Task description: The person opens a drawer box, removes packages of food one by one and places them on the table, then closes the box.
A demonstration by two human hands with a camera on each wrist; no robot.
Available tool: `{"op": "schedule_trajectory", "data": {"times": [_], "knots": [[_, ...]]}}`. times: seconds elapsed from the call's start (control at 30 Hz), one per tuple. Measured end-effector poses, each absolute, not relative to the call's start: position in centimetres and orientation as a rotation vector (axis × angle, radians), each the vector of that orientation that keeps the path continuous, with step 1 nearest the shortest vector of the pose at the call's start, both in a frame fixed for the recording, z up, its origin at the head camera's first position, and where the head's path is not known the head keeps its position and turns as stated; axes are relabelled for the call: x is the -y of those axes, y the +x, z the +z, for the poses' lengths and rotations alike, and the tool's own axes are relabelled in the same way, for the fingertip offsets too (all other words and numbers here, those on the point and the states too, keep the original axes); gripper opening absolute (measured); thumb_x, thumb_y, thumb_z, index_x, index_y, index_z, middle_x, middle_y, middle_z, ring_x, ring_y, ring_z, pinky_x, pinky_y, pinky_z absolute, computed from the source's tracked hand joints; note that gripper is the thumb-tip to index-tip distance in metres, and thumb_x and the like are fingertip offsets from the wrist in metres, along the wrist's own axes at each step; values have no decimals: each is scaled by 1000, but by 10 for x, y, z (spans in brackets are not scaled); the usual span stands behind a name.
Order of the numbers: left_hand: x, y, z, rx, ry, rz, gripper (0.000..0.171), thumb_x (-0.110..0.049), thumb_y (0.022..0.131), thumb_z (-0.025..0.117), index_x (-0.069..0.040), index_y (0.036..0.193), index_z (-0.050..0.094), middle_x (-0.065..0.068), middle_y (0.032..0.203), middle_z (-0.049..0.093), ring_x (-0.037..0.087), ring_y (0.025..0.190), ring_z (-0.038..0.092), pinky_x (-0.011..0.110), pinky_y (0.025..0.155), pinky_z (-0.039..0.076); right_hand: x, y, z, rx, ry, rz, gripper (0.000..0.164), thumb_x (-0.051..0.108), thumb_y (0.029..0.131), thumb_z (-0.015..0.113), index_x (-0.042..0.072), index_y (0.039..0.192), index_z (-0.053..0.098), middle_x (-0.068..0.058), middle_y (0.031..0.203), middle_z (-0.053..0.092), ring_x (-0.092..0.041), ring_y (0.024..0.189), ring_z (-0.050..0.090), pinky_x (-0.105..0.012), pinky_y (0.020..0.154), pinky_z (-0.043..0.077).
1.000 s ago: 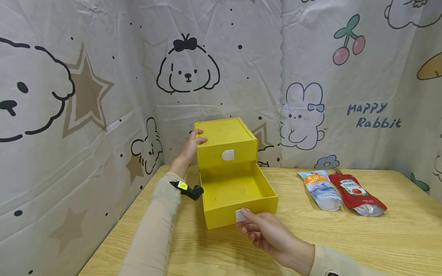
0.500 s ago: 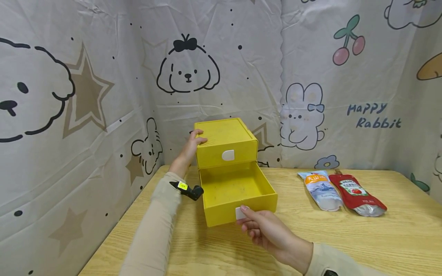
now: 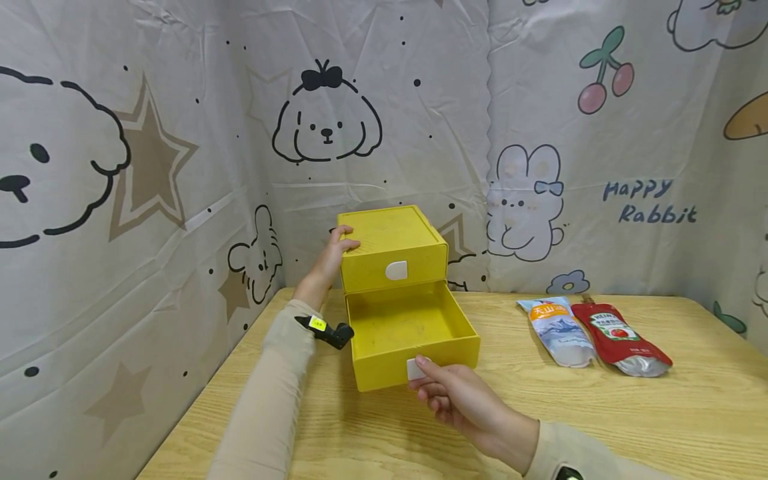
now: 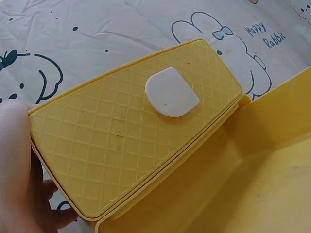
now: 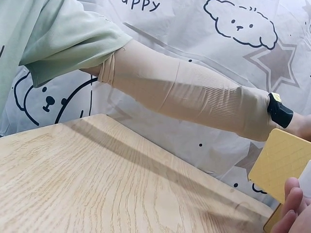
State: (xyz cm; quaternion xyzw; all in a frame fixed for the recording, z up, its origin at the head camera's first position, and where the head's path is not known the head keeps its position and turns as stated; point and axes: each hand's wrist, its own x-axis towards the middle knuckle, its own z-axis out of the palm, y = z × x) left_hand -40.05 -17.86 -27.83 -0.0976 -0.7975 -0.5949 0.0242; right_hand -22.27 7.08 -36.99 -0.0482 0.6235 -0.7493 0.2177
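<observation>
A yellow two-drawer storage box (image 3: 393, 230) stands on the table in the head view. Its upper drawer (image 3: 363, 272) is closed and has a white tab, seen close up in the left wrist view. The lower drawer (image 3: 378, 371) is pulled far out, and its inside is bare. My left hand (image 3: 330, 260) grips the box at its upper left edge, fingers lying over the top and side. With thumb and bent fingers, my right hand (image 3: 465, 403) pinches the white tab handle (image 3: 415, 369) of the lower drawer; the thumb covers part of it.
On the right of the wooden table (image 3: 600, 427) lie a blue and white pouch (image 3: 561, 333) and a red ketchup pouch (image 3: 621, 337), side by side. A printed cloth (image 3: 384, 133) hangs close behind the box and along the left side.
The lower drawer has slid slightly inward, toward the box. My right hand has moved with it, a little away from me and to the left. The left hand has stayed in place.
</observation>
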Motion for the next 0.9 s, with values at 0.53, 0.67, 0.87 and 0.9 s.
{"op": "schedule_trajectory", "data": {"times": [0.53, 0.67, 0.87, 0.9], "knots": [[179, -401, -278, 2474, -290, -1853, 58, -33, 106, 44, -19, 159, 26, 14, 168, 18, 34, 153, 14, 60, 119, 9, -69, -231, -373, -1750, -135, -2081, 50, 48, 102, 64, -2, 106, 70, 3, 80, 65, -4, 64, 50, -19, 60, 43], [179, -400, -278, 2477, -287, -1853, 59, -33, 105, 44, -19, 159, 26, 13, 169, 13, 34, 154, 11, 60, 119, 9, -67, -233, -374, -1763, -124, -2073, 52, 49, 101, 65, -2, 106, 70, 3, 79, 65, -5, 65, 49, -19, 60, 42], [180, -401, -279, 2488, -280, -1843, 58, -35, 105, 44, -21, 159, 26, 10, 171, 10, 34, 155, 9, 61, 119, 9, -65, -234, -374, -1770, -125, -2066, 56, 49, 100, 66, -6, 110, 69, 2, 80, 65, -5, 65, 49, -19, 61, 42], [180, -401, -279, 2486, -282, -1844, 58, -34, 105, 44, -21, 159, 26, 10, 171, 9, 34, 155, 9, 61, 119, 9, -65, -234, -375, -1770, -126, -2066, 57, 49, 100, 65, -6, 111, 68, 2, 80, 65, -5, 65, 49, -19, 61, 42]]}}
